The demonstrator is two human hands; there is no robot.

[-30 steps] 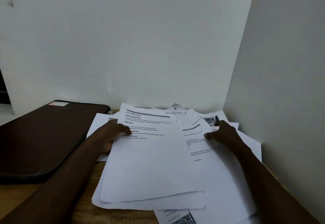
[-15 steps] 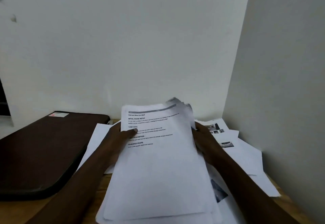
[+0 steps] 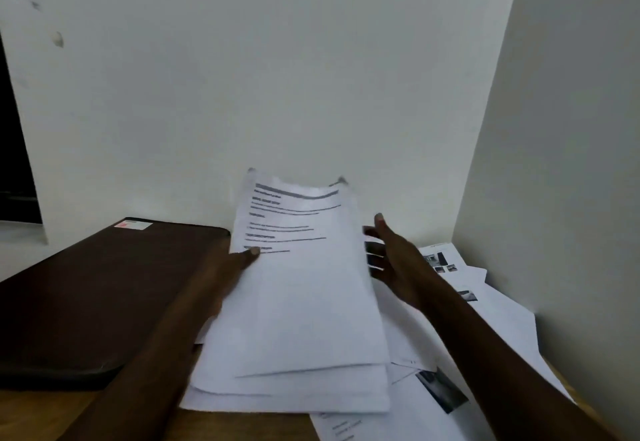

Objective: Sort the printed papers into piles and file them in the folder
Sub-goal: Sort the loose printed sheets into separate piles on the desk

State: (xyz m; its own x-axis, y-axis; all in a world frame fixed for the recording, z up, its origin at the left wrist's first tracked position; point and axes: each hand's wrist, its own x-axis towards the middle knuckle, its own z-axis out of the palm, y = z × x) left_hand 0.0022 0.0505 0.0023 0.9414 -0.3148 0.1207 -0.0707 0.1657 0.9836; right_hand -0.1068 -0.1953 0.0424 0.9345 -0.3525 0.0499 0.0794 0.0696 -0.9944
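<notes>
A stack of printed papers (image 3: 304,302) is lifted off the table and tilted up toward me, its top sheet showing headed text. My left hand (image 3: 228,267) grips the stack's left edge, thumb on top of the text. Just off the stack's right edge is my right hand (image 3: 394,257), fingers spread and straight, holding nothing. More loose printed sheets (image 3: 491,323), some with small photos, lie spread on the table at the right. A closed dark brown folder (image 3: 86,291) lies flat on the left.
The wooden table (image 3: 249,426) sits in a corner, a white wall behind and another wall (image 3: 571,163) close on the right. A dark opening (image 3: 14,163) shows at the far left.
The stack has been gathered from the spread papers and raised, tilting upright. My right hand has come off its right edge and opened. The view has tilted upward.
</notes>
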